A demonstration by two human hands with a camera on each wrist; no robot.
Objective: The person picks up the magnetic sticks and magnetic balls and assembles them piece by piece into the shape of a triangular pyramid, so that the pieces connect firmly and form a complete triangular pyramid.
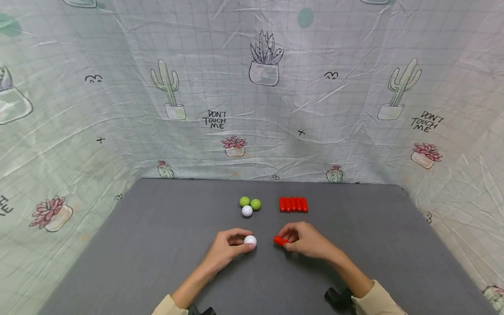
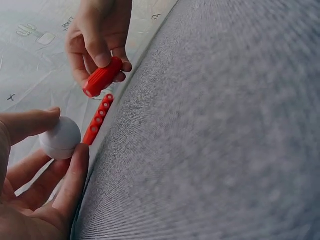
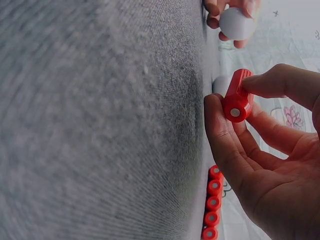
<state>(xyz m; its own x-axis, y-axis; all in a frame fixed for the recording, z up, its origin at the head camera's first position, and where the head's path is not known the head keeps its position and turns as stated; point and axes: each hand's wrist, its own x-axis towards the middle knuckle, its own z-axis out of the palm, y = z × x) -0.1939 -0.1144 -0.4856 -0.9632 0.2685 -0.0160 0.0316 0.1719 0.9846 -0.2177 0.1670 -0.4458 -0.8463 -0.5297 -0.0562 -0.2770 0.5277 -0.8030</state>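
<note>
My left hand [image 1: 225, 250] pinches a white ball [image 1: 250, 241] between thumb and fingers; the left wrist view shows this ball [image 2: 61, 138] close up, with a faint seam. To its right in the head view, my right hand [image 1: 309, 241] holds a short red cylinder [image 1: 280, 241] by thumb and fingertips. In the right wrist view that cylinder [image 3: 238, 96] has a ribbed side and a pale round spot on its end. The ball and the cylinder are apart, with a gap between the two hands.
Farther back on the grey table [image 1: 177, 227], two green balls [image 1: 244, 201] and another white ball [image 1: 247, 211] sit grouped. Right of them several red cylinders [image 1: 293, 204] lie side by side in a row. A patterned cloth [image 1: 197, 87] hangs behind the table and at its sides.
</note>
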